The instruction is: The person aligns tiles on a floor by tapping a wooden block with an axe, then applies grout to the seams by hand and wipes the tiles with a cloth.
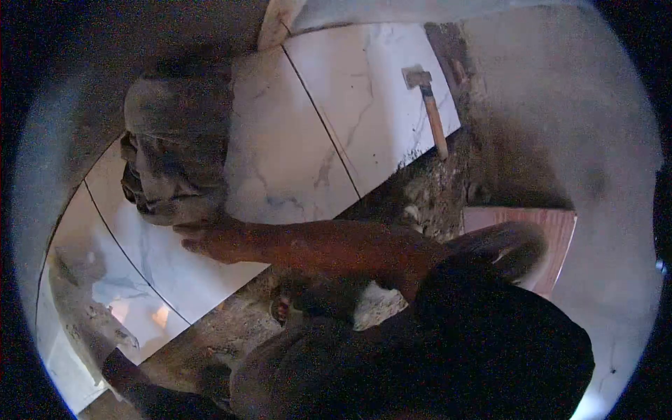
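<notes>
My right arm reaches left from a black sleeve [504,322] across the middle of the head view. At its end, my right hand [210,239] lies low over a white marble-look tile [175,262], its visible fingers stretched out and slightly apart. Its upper edge meets a dark grey, folded, cloth-like bundle [178,143]; shadow hides whether the fingers press on it. My left hand cannot be made out. A dark shape [150,388] at the lower left is too dim to identify.
A hammer [427,105] with a wooden handle lies across the far tile [392,77]. Rough bare ground [427,189] borders the tiles. A pinkish board [563,245] lies at the right. Toes [282,310] show near my dark-clothed leg [294,357].
</notes>
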The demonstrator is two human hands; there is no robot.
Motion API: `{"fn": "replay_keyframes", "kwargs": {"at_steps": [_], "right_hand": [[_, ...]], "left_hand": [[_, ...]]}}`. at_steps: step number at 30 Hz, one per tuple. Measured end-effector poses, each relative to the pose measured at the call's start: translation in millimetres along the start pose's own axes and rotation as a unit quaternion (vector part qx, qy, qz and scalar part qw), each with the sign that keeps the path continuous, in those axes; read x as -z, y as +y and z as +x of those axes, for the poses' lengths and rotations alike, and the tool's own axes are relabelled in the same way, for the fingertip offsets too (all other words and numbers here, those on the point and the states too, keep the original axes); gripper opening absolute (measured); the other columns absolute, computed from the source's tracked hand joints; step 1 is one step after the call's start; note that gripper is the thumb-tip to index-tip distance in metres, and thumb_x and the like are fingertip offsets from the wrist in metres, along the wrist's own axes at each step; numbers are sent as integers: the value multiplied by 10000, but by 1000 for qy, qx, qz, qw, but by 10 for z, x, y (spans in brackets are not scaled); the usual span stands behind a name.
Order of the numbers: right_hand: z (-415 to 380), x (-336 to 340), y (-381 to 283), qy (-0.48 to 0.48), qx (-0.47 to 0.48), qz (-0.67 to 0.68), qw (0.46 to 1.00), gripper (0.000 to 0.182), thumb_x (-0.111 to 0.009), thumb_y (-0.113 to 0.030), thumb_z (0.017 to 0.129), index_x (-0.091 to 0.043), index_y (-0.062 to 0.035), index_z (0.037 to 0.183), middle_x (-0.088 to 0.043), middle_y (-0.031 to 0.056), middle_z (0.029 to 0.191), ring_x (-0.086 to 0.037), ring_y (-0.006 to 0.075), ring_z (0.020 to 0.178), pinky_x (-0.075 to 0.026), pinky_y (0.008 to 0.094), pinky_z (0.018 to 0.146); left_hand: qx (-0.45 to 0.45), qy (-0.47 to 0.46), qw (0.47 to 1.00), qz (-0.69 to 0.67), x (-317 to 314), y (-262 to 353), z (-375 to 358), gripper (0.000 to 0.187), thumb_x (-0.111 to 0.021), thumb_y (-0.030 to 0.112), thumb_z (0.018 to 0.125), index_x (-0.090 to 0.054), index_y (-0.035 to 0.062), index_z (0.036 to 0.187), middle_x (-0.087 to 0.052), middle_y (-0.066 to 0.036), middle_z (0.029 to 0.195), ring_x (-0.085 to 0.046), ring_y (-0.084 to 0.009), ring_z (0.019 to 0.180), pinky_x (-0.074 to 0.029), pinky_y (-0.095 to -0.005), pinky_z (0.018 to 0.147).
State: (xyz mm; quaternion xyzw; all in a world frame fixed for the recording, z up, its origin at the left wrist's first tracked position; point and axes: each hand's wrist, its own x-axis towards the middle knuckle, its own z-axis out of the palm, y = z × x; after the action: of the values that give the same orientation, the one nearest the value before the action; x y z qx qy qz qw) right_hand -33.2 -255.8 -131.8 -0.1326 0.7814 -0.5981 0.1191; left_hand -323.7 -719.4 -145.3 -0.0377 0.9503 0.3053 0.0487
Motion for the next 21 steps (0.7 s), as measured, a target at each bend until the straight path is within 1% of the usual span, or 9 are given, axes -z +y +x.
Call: {"fn": "replay_keyframes", "kwargs": {"at_steps": [3,5,8,13,15,17,19,20,21], "right_hand": [[59,49,-89,25,80,-233,969,359,-515,-234,774,-523,-84,1101,-409,130,1274,-369,318,1209,-369,524,937],[52,115,-134,27,118,-369,922,265,-516,-232,775,-552,-90,996,-459,120,1196,-413,314,1163,-365,513,943],[35,176,-198,50,132,-451,881,240,-523,-238,779,-567,-88,961,-501,117,1137,-451,304,1106,-373,493,929],[-33,397,-196,-47,-1,-363,931,327,-556,-271,797,-569,-63,1049,-585,122,1033,-535,265,940,-423,419,839],[-132,715,-310,-139,-14,-199,970,363,-569,-284,804,-570,-53,1084,-619,124,992,-569,250,873,-443,389,803],[-368,1131,-521,-195,41,-42,979,400,-581,-297,812,-571,-43,1119,-653,126,951,-603,234,806,-463,359,767],[-746,1740,-700,-169,146,-129,966,406,-585,-293,814,-562,-14,1106,-639,156,956,-604,244,845,-465,357,771],[-997,2039,-548,-107,151,-212,959,395,-577,-298,821,-565,-13,1095,-630,174,964,-609,272,854,-465,365,786],[-1338,2401,-711,-109,12,-226,968,407,-568,-324,825,-566,-3,1074,-621,182,984,-606,291,883,-464,373,794]], "left_hand": [[4,10,1000,-14,51,55,-152,364,-476,243,859,-529,-35,1088,-603,-158,995,-587,-270,919,-480,-385,810],[5,14,999,-31,80,121,-267,363,-475,241,858,-529,-36,1086,-601,-159,994,-587,-271,920,-481,-386,810],[4,24,998,-60,180,257,-405,361,-473,238,858,-528,-39,1083,-599,-162,994,-587,-273,922,-483,-388,810],[6,22,995,-99,366,427,-737,358,-471,233,857,-528,-42,1079,-596,-166,993,-587,-275,925,-486,-391,811],[7,10,993,-115,407,519,-810,357,-470,230,857,-527,-44,1077,-595,-167,992,-587,-276,926,-488,-392,811],[11,6,991,-133,417,618,-912,355,-469,228,856,-527,-45,1075,-593,-169,992,-587,-277,928,-489,-393,811],[20,-2,988,-154,415,668,-980,354,-468,226,856,-527,-47,1073,-592,-170,992,-587,-278,929,-491,-394,811],[27,-9,986,-165,399,699,-1034,353,-467,225,856,-527,-48,1072,-592,-171,992,-587,-279,929,-491,-395,812],[32,-11,984,-177,398,732,-1069,353,-467,224,856,-527,-48,1072,-591,-172,991,-587,-279,930,-492,-395,812]]}}
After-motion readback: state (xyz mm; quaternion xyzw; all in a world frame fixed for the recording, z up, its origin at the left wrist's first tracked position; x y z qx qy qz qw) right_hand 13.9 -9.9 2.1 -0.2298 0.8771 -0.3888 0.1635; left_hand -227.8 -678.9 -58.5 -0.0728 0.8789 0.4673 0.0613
